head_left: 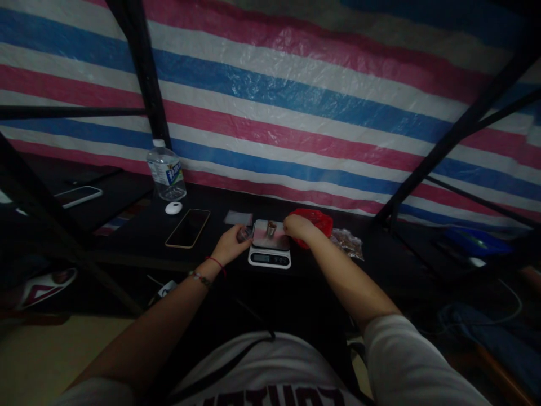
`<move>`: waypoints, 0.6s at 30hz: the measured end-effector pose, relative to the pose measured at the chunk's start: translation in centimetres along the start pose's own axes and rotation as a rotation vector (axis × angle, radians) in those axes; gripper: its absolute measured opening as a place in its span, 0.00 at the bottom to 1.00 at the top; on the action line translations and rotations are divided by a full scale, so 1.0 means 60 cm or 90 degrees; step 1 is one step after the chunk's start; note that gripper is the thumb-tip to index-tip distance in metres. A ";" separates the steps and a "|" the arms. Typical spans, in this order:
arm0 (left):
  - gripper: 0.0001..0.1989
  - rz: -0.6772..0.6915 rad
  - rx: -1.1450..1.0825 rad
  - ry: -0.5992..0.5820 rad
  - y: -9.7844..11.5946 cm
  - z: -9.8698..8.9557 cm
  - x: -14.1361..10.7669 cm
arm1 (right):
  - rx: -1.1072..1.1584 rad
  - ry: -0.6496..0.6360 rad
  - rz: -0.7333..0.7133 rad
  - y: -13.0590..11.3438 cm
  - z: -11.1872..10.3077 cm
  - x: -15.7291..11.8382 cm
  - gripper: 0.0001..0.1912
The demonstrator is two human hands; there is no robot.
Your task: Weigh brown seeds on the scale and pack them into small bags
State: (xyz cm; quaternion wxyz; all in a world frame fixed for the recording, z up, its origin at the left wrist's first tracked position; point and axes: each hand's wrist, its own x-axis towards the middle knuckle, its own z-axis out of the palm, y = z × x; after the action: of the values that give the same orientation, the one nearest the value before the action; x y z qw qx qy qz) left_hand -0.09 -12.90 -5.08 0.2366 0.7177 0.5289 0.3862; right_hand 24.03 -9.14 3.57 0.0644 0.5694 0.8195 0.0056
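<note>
A white digital kitchen scale (269, 259) lies on the black table, with a small metal cup (271, 228) upright on its plate, brownish contents at its top. To the left of the plate, my left hand (230, 243) is closed around a small see-through plastic bag (244, 234) with something dark in it. My right hand (298, 227) is at the plate's right edge, fingers pinched together; whatever they hold is hidden. Beside and behind that hand is a red plastic basket (316, 221). A clear bag of small brown pieces (349, 243) lies right of it.
A flat clear bag (238, 218) lies behind my left hand. Further left are a phone (188, 228), a round white object (173, 208) and a large clear bottle (167, 175). Dark metal frame posts (146, 73) stand before a striped plastic sheet (274, 96). Something blue (477, 241) lies far right.
</note>
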 end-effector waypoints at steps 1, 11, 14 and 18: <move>0.21 0.001 0.003 -0.001 0.000 0.000 0.000 | 0.013 0.013 -0.009 0.001 -0.007 0.000 0.09; 0.20 0.014 0.007 0.004 -0.002 0.001 0.001 | 0.134 0.145 -0.185 -0.023 -0.024 0.017 0.13; 0.19 0.009 0.011 0.003 0.000 0.000 0.000 | 0.166 0.156 -0.204 -0.025 -0.010 0.018 0.20; 0.18 0.015 0.013 0.006 0.001 0.000 -0.001 | 0.160 0.146 -0.171 -0.025 0.003 0.013 0.15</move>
State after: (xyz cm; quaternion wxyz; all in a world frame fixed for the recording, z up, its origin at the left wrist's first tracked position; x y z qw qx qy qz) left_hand -0.09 -12.95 -5.05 0.2224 0.7243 0.5256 0.3869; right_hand 22.39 -8.93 3.20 -0.1006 0.4544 0.8842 -0.0407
